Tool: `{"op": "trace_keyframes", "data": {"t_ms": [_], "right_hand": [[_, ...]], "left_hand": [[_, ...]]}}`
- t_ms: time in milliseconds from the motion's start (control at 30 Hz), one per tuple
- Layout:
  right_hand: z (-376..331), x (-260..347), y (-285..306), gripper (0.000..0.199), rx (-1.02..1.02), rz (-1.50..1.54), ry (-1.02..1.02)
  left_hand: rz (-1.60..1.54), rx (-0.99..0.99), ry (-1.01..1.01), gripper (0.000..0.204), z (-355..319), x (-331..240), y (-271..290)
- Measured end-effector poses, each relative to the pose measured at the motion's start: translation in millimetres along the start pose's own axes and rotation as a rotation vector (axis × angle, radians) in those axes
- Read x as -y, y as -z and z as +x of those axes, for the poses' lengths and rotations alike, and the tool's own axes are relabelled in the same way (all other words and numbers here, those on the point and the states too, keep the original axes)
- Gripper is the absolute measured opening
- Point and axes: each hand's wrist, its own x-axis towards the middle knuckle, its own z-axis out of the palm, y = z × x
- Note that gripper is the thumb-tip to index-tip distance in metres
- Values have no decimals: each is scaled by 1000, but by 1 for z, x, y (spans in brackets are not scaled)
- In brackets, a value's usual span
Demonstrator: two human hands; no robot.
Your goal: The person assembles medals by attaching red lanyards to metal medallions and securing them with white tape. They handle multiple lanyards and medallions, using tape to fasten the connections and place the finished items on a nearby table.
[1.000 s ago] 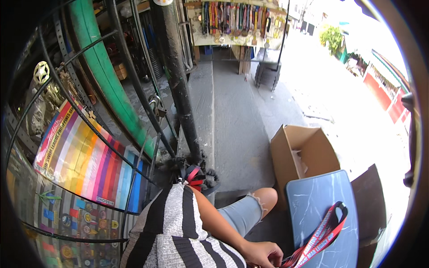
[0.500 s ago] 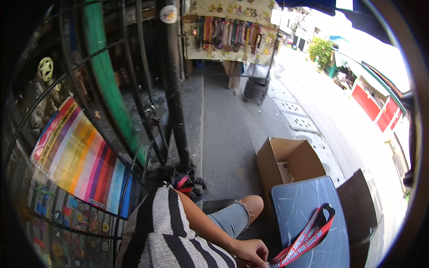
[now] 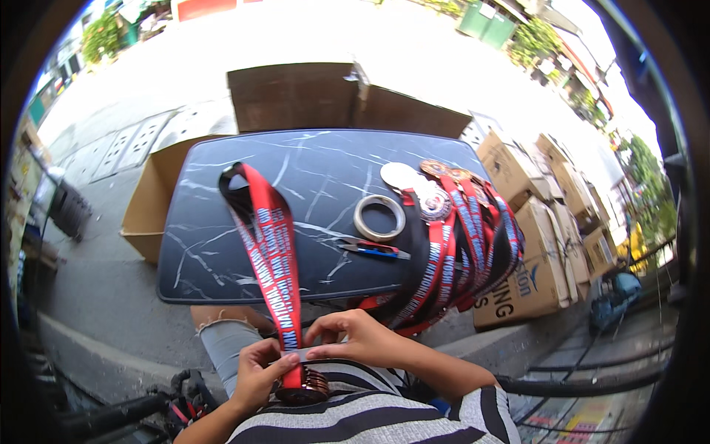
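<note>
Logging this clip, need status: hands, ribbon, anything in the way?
Left hand pinching red ribbon; right hand beside it, contact unclear. Ribbon's loop on table. Tape roll, snips right of it, clear.

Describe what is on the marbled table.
A tape roll, a small pointed tool, medals with piled ribbons, and the looped end of held red ribbon. Tabletop under the medals is hidden.

On the table [image 3: 318, 214], tape roll [image 3: 359, 222] between ribbon [image 3: 274, 244] left and medals [image 3: 436, 203] right, probable snips [image 3: 373, 250] before it
</note>
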Motion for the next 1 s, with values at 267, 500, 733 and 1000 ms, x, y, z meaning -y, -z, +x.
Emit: {"op": "trace_keyframes", "data": {"t_ms": [267,500,733,1000], "right_hand": [[-13,-2,10,28,-33,-3,-17],[-26,-6,8,21,-200,22,-21],[-25,-5,0,10,-243,15,5],[-23,-14,-1,11,-213,162,-82]], "left_hand": [[-158,-62,-15,14,-4,3,-6],[-136,13,13,37,-5,8,2],[-220,-20,127,39,-9,13,8],[-286,-23,130,44,-8,12,6]]}}
